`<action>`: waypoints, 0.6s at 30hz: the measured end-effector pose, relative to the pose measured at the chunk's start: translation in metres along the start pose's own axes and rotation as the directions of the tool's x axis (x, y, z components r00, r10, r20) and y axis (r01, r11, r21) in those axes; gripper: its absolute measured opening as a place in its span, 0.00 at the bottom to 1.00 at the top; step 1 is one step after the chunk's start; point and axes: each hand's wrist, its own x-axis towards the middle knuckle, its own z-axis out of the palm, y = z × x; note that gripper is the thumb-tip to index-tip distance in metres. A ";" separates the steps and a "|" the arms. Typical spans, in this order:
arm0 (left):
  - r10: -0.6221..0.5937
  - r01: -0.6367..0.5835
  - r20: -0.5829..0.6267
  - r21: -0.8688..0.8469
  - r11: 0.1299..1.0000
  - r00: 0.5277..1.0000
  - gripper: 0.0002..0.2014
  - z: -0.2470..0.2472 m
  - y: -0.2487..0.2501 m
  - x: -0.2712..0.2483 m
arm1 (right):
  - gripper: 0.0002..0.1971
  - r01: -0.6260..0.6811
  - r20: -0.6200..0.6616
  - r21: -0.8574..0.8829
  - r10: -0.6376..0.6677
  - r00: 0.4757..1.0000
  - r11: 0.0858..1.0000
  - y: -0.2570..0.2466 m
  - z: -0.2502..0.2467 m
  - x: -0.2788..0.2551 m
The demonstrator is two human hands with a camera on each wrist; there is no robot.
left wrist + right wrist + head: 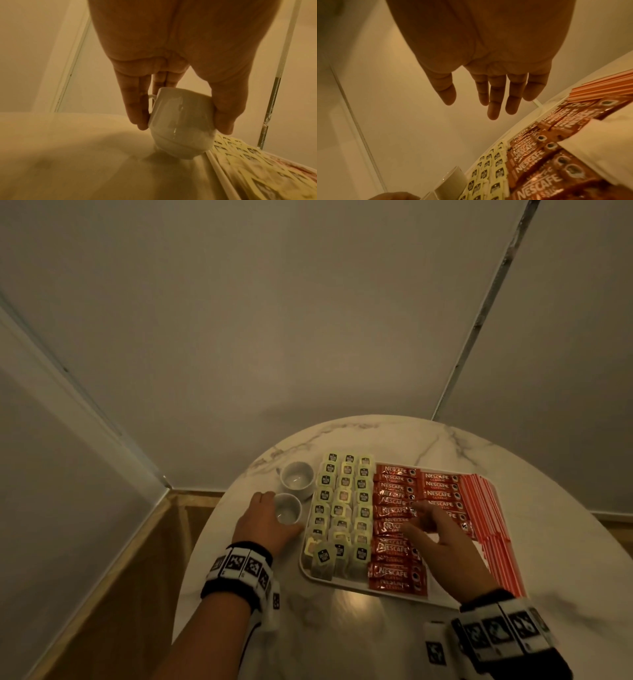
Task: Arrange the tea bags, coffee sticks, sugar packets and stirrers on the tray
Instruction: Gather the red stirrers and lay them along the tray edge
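Left hand: our left hand [173, 56] clasps a small white cup [181, 121] between fingers and thumb; it stands on the marble table [342, 611], just left of the tray [329, 582].
Right hand: our right hand [442, 539] hovers flat over the tray, fingers straight and spread, holding nothing.
Under the right hand: red coffee sticks [394, 549] in overlapping rows.
Between the hands: three columns of tea bags [342, 501], the nearest few askew.
Beyond the right hand's outer edge: striped stirrers [486, 508] along the tray's right side.
Past the left hand: a second cup [297, 479], standing apart.
Sugar packets: we cannot pick them out.
Step in hand: we judge the filling nearly done, with tidying underway.
Next move: likely squaring the skewed near tea bags and coffee sticks with light fingertip nudges.
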 end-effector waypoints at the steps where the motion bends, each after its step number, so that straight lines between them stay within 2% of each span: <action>1: -0.011 0.011 -0.001 0.002 1.000 1.000 0.35 0.002 0.001 0.001 | 0.17 0.004 -0.008 -0.007 -0.005 1.000 1.000 0.002 -0.003 -0.003; 7: -0.035 0.035 -0.006 0.024 0.999 0.999 0.37 0.015 0.004 -0.001 | 0.21 0.013 -0.046 -0.078 -0.017 0.999 0.997 0.011 -0.014 -0.011; 10: -0.062 0.062 0.011 0.058 0.996 0.998 0.48 0.010 0.004 0.000 | 0.20 0.040 -0.048 -0.079 -0.044 0.998 0.996 0.012 -0.018 -0.013; 12: -0.079 0.084 -0.074 0.071 0.994 0.994 0.55 -0.006 0.004 0.008 | 0.19 0.047 -0.036 -0.071 -0.049 0.998 0.996 0.013 -0.020 -0.015; 13: -0.068 0.077 -0.134 0.058 0.995 0.989 0.54 -0.016 0.005 0.016 | 0.18 0.050 -0.028 -0.073 -0.052 0.998 0.996 0.014 -0.021 -0.016; 15: -0.008 0.019 -0.159 0.067 0.998 0.987 0.48 -0.035 0.010 0.038 | 0.17 0.050 -0.027 -0.071 -0.052 0.998 0.996 0.016 -0.022 -0.018; 18: 0.154 -0.153 0.008 0.186 0.971 0.988 0.46 -0.043 0.022 0.069 | 0.16 0.042 -0.032 -0.060 -0.044 0.999 0.997 0.018 -0.023 -0.020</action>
